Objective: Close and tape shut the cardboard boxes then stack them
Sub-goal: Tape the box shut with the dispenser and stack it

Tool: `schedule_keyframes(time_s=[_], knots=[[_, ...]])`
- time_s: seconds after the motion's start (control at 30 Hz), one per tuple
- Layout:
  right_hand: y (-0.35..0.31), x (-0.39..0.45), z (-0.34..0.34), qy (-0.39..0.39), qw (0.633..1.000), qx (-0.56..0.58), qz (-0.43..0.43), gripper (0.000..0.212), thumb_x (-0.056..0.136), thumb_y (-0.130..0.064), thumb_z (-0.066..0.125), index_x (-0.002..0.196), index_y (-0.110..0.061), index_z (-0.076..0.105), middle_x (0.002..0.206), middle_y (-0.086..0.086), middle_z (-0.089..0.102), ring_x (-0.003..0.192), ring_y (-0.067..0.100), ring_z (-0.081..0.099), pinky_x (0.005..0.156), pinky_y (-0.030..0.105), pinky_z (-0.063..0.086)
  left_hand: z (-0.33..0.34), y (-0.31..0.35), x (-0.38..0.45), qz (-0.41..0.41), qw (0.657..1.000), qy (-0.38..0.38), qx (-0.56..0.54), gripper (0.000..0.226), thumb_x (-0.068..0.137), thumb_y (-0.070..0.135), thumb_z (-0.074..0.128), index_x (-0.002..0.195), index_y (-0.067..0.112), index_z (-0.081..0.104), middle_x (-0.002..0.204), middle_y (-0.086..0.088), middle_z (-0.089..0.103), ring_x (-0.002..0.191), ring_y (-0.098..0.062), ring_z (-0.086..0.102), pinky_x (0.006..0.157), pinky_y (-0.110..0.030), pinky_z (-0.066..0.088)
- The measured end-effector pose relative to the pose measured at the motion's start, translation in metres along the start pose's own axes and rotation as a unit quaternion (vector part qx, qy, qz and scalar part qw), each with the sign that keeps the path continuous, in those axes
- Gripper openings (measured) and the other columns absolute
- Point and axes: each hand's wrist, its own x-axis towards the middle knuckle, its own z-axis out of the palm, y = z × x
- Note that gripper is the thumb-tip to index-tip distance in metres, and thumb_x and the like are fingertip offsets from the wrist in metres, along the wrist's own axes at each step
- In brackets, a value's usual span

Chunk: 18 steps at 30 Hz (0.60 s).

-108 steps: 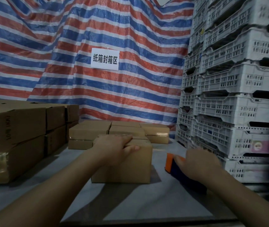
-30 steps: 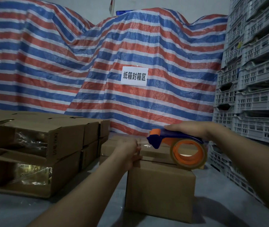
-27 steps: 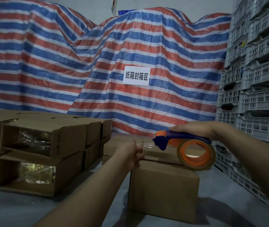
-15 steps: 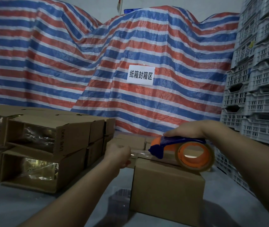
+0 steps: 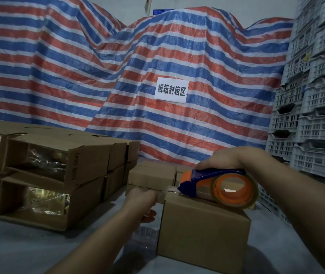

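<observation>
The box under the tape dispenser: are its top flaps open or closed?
Closed: the box shows a flat top, and the tape dispenser rests on it.

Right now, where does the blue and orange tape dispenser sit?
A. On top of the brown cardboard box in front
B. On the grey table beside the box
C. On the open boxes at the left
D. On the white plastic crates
A: the right hand holds the blue and orange tape dispenser on top of the brown cardboard box.

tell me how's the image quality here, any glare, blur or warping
Head view: dim and bluish overall; glare glints off the clear plastic wrap inside the open brown cardboard boxes at left; the stacked white plastic crates at the right edge smear and bow from wide-angle distortion; the orange-and-blue tape dispenser stays reasonably sharp.
</observation>
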Motion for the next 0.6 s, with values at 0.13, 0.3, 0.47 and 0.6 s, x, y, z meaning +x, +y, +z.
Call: schedule_keyframes(time_s=[0.13, 0.3, 0.47, 0.6], knots=[[-0.001, 0.001, 0.001, 0.0, 1.0, 0.0, -0.001, 0.048, 0.09, -0.07, 0.052, 0.099, -0.025, 0.067, 0.064, -0.009, 0.073, 0.053, 0.003, 0.068, 0.061, 0.022, 0.049, 0.009, -0.005, -0.001, -0.027, 0.997, -0.033, 0.062, 0.015, 0.097, 0.025, 0.053, 0.1, 0.01, 0.056, 0.094, -0.008, 0.061, 0.076, -0.017, 0.058, 0.055, -0.024, 0.046], [0.0, 0.0, 0.001, -0.003, 1.0, 0.012, -0.01, 0.046, 0.091, -0.068, 0.051, 0.1, -0.026, 0.067, 0.066, -0.009, 0.074, 0.055, 0.003, 0.068, 0.065, 0.023, 0.05, 0.016, 0.001, -0.007, -0.067, 0.99, -0.041, 0.118, 0.023, 0.1, 0.029, 0.047, 0.106, 0.008, 0.051, 0.086, -0.009, 0.053, 0.072, -0.016, 0.051, 0.062, -0.025, 0.042], [-0.002, -0.004, 0.002, 0.0, 1.0, 0.008, -0.015, 0.044, 0.093, -0.067, 0.05, 0.1, -0.027, 0.066, 0.064, -0.01, 0.073, 0.054, 0.002, 0.068, 0.065, 0.023, 0.048, 0.01, -0.004, -0.016, -0.059, 0.983, -0.067, 0.157, 0.03, 0.103, 0.032, 0.04, 0.113, 0.006, 0.052, 0.098, -0.01, 0.05, 0.069, -0.017, 0.049, 0.061, -0.026, 0.041], [-0.002, -0.004, 0.002, 0.015, 1.0, -0.003, -0.016, 0.043, 0.093, -0.067, 0.05, 0.099, -0.027, 0.065, 0.059, -0.012, 0.07, 0.051, 0.001, 0.066, 0.063, 0.022, 0.047, 0.002, 0.003, -0.008, 0.035, 0.991, -0.014, 0.131, 0.036, 0.106, 0.033, 0.033, 0.127, 0.009, 0.049, 0.104, -0.009, 0.053, 0.08, -0.018, 0.054, 0.065, -0.029, 0.045]])
